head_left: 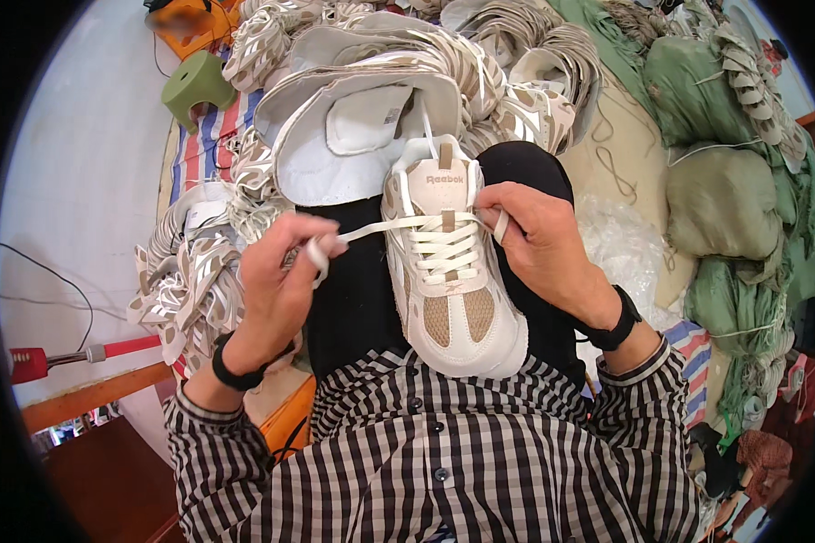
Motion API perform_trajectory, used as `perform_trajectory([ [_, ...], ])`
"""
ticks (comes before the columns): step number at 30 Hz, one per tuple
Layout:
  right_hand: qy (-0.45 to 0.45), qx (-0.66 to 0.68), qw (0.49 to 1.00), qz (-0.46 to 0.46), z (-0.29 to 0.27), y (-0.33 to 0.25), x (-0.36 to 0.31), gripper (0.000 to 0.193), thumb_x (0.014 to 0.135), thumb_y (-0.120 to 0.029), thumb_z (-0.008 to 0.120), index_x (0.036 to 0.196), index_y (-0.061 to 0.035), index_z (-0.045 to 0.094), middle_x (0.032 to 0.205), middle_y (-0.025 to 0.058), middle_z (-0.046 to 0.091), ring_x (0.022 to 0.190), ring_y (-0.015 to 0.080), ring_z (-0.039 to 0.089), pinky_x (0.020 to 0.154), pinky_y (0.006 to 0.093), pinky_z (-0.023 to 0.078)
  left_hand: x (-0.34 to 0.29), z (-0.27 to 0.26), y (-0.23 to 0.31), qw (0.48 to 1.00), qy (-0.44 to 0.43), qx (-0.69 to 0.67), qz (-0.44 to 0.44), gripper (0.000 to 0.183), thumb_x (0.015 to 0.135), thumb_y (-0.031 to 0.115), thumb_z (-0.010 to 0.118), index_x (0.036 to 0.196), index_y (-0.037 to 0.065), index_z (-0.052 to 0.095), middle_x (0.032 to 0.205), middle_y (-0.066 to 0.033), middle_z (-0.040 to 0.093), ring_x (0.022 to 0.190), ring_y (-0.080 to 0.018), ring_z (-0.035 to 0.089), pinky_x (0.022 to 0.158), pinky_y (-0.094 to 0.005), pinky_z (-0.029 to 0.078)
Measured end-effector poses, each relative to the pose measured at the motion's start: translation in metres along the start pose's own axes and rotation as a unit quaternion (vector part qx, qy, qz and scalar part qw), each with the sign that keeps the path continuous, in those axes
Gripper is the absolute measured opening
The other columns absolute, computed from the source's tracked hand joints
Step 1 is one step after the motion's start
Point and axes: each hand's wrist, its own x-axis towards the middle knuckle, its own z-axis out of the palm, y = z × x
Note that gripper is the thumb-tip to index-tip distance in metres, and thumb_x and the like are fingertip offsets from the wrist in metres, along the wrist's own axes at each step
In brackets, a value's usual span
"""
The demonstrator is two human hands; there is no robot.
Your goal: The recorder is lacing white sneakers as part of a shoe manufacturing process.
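Note:
A beige and white shoe upper (461, 316) rests across my lap, its toe toward me and its tongue away. White lacing crosses its eyelets in several rows. My left hand (285, 276) pinches one end of the shoelace (368, 230), drawn out to the left of the shoe, with a loop of it round the fingers. At the shoe's right edge, my right hand (541, 237) grips the lace's other end near the top eyelets, a loop of it showing by the thumb. Both hands are closed.
Beyond my knees lies a large pile of similar shoe uppers (371, 54), with more bundles (190, 262) at the left. A green stool (195, 89) stands at far left. Green sacks (720, 199) line the right side, near crumpled clear plastic (620, 253).

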Motion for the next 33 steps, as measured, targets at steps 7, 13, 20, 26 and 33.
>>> perform_trajectory([
  [7, -0.088, 0.047, 0.989, 0.106, -0.013, -0.001, 0.010, 0.006, 0.086, -0.001, 0.060, 0.092, -0.0017, 0.061, 0.076, 0.0105, 0.062, 0.067, 0.0234, 0.060, 0.061, 0.0310, 0.046, 0.024, 0.055, 0.001, 0.991, 0.004, -0.133, -0.023, 0.005, 0.089, -0.001, 0.061, 0.095, -0.001, 0.061, 0.076, -0.0040, 0.061, 0.069, -0.0091, 0.053, 0.065, -0.0240, 0.046],
  [13, -0.109, 0.114, 0.969, 0.192, -0.013, 0.004, 0.011, 0.008, 0.089, -0.007, 0.063, 0.088, -0.0004, 0.058, 0.074, -0.0018, 0.057, 0.069, 0.0066, 0.048, 0.062, 0.0229, 0.040, 0.021, 0.051, -0.014, 0.985, -0.001, -0.161, -0.062, 0.010, 0.096, 0.010, 0.061, 0.098, 0.000, 0.061, 0.079, 0.0034, 0.058, 0.069, -0.0025, 0.049, 0.060, -0.0188, 0.041],
  [20, -0.112, 0.150, 0.959, 0.213, -0.012, 0.000, 0.011, 0.008, 0.089, -0.005, 0.062, 0.089, 0.0011, 0.057, 0.075, -0.0008, 0.057, 0.072, 0.0064, 0.050, 0.066, 0.0223, 0.042, 0.026, 0.055, -0.016, 0.992, 0.059, -0.110, 0.011, 0.007, 0.086, -0.002, 0.059, 0.093, 0.000, 0.060, 0.073, -0.0081, 0.061, 0.063, -0.0136, 0.054, 0.061, -0.0276, 0.046],
  [26, -0.122, 0.134, 0.952, 0.245, -0.013, -0.006, 0.012, 0.008, 0.089, -0.004, 0.062, 0.090, 0.0014, 0.057, 0.077, -0.0008, 0.058, 0.072, 0.0059, 0.051, 0.068, 0.0223, 0.044, 0.023, 0.053, -0.019, 0.995, 0.003, -0.097, 0.039, 0.003, 0.090, 0.001, 0.060, 0.093, 0.000, 0.061, 0.073, -0.0031, 0.061, 0.065, -0.0088, 0.054, 0.061, -0.0239, 0.045],
  [33, -0.119, 0.138, 0.951, 0.251, -0.014, -0.011, 0.015, 0.007, 0.090, -0.004, 0.062, 0.089, 0.0008, 0.057, 0.078, -0.0010, 0.059, 0.074, 0.0056, 0.053, 0.069, 0.0214, 0.044, 0.024, 0.052, -0.014, 0.995, 0.013, -0.087, 0.046, 0.006, 0.087, -0.002, 0.060, 0.092, 0.001, 0.061, 0.077, -0.0071, 0.063, 0.067, -0.0128, 0.056, 0.063, -0.0260, 0.047],
])
